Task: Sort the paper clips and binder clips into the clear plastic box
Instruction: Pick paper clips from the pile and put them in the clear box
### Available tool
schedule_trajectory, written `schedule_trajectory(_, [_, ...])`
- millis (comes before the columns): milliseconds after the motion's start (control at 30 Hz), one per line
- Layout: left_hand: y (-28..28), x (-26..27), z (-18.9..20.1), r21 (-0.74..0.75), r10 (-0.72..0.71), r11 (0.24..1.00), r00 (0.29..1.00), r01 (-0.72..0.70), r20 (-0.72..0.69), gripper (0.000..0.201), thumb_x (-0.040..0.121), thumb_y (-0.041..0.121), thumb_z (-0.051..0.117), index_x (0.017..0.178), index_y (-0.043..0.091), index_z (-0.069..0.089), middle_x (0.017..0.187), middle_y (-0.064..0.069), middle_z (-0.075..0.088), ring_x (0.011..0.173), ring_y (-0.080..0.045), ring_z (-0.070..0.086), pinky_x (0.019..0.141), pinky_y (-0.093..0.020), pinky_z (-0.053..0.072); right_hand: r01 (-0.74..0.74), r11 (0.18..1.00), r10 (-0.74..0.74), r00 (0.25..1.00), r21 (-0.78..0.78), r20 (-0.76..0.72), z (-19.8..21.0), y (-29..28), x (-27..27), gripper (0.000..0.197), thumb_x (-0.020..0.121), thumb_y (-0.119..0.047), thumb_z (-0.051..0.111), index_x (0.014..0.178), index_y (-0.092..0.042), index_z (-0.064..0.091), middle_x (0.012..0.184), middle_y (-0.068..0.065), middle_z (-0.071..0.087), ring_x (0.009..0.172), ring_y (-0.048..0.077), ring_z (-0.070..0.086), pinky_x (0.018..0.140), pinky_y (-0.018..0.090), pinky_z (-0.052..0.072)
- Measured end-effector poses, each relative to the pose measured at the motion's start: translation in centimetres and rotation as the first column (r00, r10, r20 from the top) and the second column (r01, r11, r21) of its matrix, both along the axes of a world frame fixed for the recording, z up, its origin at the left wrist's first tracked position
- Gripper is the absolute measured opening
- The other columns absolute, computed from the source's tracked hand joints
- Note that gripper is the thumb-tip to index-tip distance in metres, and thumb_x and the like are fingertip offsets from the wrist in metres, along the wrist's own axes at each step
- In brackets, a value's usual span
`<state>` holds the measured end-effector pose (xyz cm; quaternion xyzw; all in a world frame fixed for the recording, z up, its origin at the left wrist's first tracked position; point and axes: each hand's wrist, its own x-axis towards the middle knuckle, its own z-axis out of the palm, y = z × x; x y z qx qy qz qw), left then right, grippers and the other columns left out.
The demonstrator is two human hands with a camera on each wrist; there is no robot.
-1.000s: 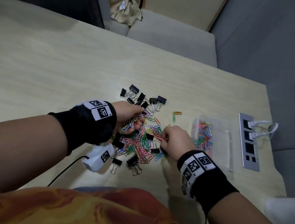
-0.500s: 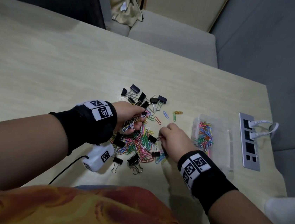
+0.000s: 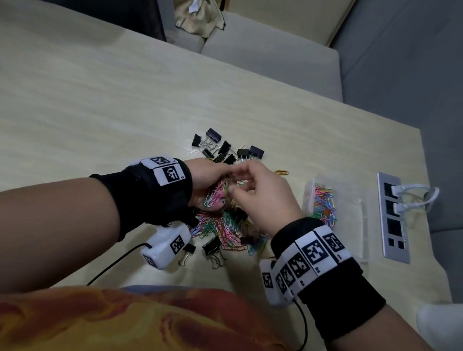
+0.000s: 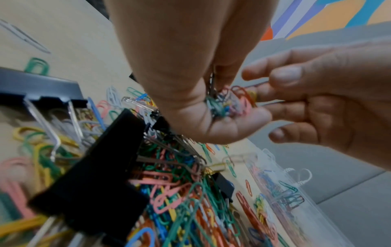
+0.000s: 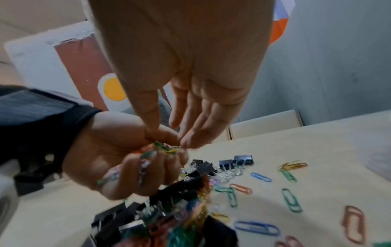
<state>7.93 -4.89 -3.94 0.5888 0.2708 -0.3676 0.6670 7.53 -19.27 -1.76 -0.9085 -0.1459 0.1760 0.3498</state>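
Head view: I hold my left hand [image 3: 209, 181] curled around a bunch of coloured wire paper clips [image 3: 216, 195], raised above the mixed pile of paper clips and black binder clips [image 3: 227, 226] on the pale wood-grain tabletop [image 3: 88, 101]. My right hand [image 3: 262, 196] is just beside it, thumb and forefinger meeting at the top of the bunch. The clear plastic box [image 3: 362, 219] lies to the right of both hands, its long axis running away from me; paper clips already fill its left portion. My right hand is the nearer one to it.

Left wrist view: the bunch sits in the cupped left palm [image 4: 224, 107]. The right hand fingers [image 4: 283, 76] pinch a thin wire at its edge. The box wall [image 4: 264, 160] shows below, to the right.

Right wrist view: thumb and forefinger tips [image 5: 186, 142] close on clips in the left fist. Loose black binder clips [image 5: 243, 159] lie beyond on the tabletop.

My judgement: any transfer runs rightward, toward the box.
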Motion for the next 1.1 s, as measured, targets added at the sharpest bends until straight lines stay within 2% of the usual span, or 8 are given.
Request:
schedule_trajectory(67, [0.6,0.1,0.1,0.021,-0.020,1.000,1.000,0.020,-0.021,0.028,0.098,0.035,0.046,0.079,0.015,0.053,0.051,-0.001,0.056,0.037,-0.009,0.051,0.040,-0.015,0.044,-0.018,0.993,0.025,0.998,-0.114,0.064,-0.4,-0.4,-0.1,0.018,0.083,-0.021,0.062,0.097,-0.028,0.054,0.096,-0.009,0.055,0.078,0.010,0.057,0.073,0.025,0.047])
schedule_trajectory(133, [1.1,0.2,0.4,0.043,-0.018,0.999,0.999,0.020,-0.033,0.028,0.098,0.031,0.045,0.076,0.015,0.052,0.048,-0.001,0.054,0.033,-0.010,0.048,0.037,-0.013,0.042,-0.130,0.943,0.133,0.991,-0.307,-0.009,-1.5,-0.9,-0.6,0.026,0.083,-0.026,0.065,0.106,-0.027,0.052,0.105,-0.004,0.050,0.091,0.015,0.056,0.081,0.030,0.048])
schedule_trajectory(233, [1.7,0.2,0.7,0.085,-0.008,0.996,0.999,0.011,-0.031,0.027,0.097,0.027,0.046,0.074,0.013,0.052,0.047,-0.001,0.053,0.029,-0.010,0.048,0.032,-0.013,0.036,-0.287,0.840,0.280,0.956,-0.461,-0.086,-3.3,-1.6,-1.6,0.077,0.076,-0.045,0.072,0.139,-0.022,0.035,0.138,0.001,0.038,0.125,0.020,0.041,0.103,0.035,0.039])
schedule_trajectory(333, [2.1,0.3,1.0,0.099,-0.003,0.995,1.000,0.006,-0.025,0.025,0.096,0.025,0.045,0.074,0.013,0.050,0.048,-0.002,0.053,0.028,-0.012,0.046,0.032,-0.012,0.035,-0.370,0.757,0.412,0.910,-0.539,-0.046,-4.4,-1.8,-1.9,0.101,0.072,-0.056,0.070,0.149,-0.019,0.016,0.154,0.001,0.021,0.139,0.022,0.025,0.114,0.039,0.027])
schedule_trajectory(400, [2.1,0.3,1.1,0.110,-0.009,0.994,1.000,0.012,-0.026,0.023,0.095,0.024,0.046,0.075,0.011,0.050,0.053,-0.005,0.052,0.028,-0.013,0.045,0.032,-0.013,0.035,-0.393,0.705,0.466,0.884,-0.591,-0.032,-5.0,-1.8,-1.9,0.095,0.074,-0.057,0.067,0.148,-0.020,0.019,0.152,0.001,0.025,0.137,0.023,0.029,0.111,0.042,0.031])
schedule_trajectory(500, [2.1,0.3,1.0,0.113,-0.014,0.993,1.000,0.017,-0.023,0.021,0.094,0.022,0.047,0.076,0.010,0.052,0.051,-0.004,0.053,0.029,-0.013,0.045,0.033,-0.013,0.036,-0.382,0.710,0.502,0.864,-0.591,0.045,-5.4,-1.7,-1.4,0.061,0.087,-0.046,0.058,0.137,-0.018,0.038,0.132,0.004,0.043,0.120,0.026,0.043,0.097,0.040,0.042])
schedule_trajectory(667, [1.8,0.2,0.7,0.113,-0.032,0.993,0.999,0.033,-0.009,0.019,0.091,0.021,0.047,0.076,0.013,0.056,0.055,-0.004,0.053,0.036,-0.012,0.044,0.037,-0.015,0.037,-0.377,0.705,0.515,0.855,-0.601,0.068,-5.7,-1.6,-0.8,0.027,0.097,-0.029,0.046,0.119,-0.014,0.051,0.111,0.008,0.052,0.104,0.028,0.050,0.081,0.037,0.043])
schedule_trajectory(1100, [-0.2,-0.2,0.2,0.085,0.010,0.996,0.999,-0.007,-0.035,0.018,0.092,0.021,0.045,0.091,0.007,0.055,0.067,-0.009,0.062,0.050,-0.016,0.060,0.045,-0.023,0.050,-0.177,0.949,0.225,0.960,-0.263,0.167,-0.8,-1.7,0.3,0.027,0.090,-0.035,0.060,0.114,-0.023,0.064,0.107,0.000,0.062,0.099,0.017,0.055,0.079,0.025,0.037])
